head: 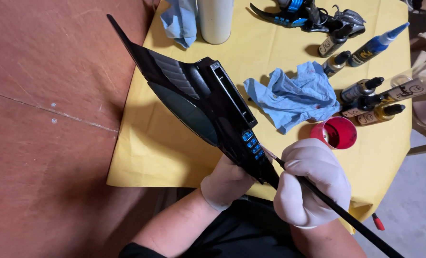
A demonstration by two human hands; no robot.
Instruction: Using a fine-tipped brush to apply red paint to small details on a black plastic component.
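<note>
My left hand (227, 184), in a white glove, grips the lower end of a long black winged model part (194, 95) that slants up to the left over the table. My right hand (313, 186), also gloved, holds a thin black paintbrush (351, 220). The brush tip touches the part beside a row of small blue painted squares (252, 142). A red cup of paint (336, 132) stands just above my right hand.
A yellow cloth (146, 157) covers the table. A crumpled blue rag (292, 95) lies in the middle, with several small paint bottles (361, 88) to the right. At the back are a white cylinder (215, 19), another blue rag (179, 21) and a black-and-blue model part (308, 16).
</note>
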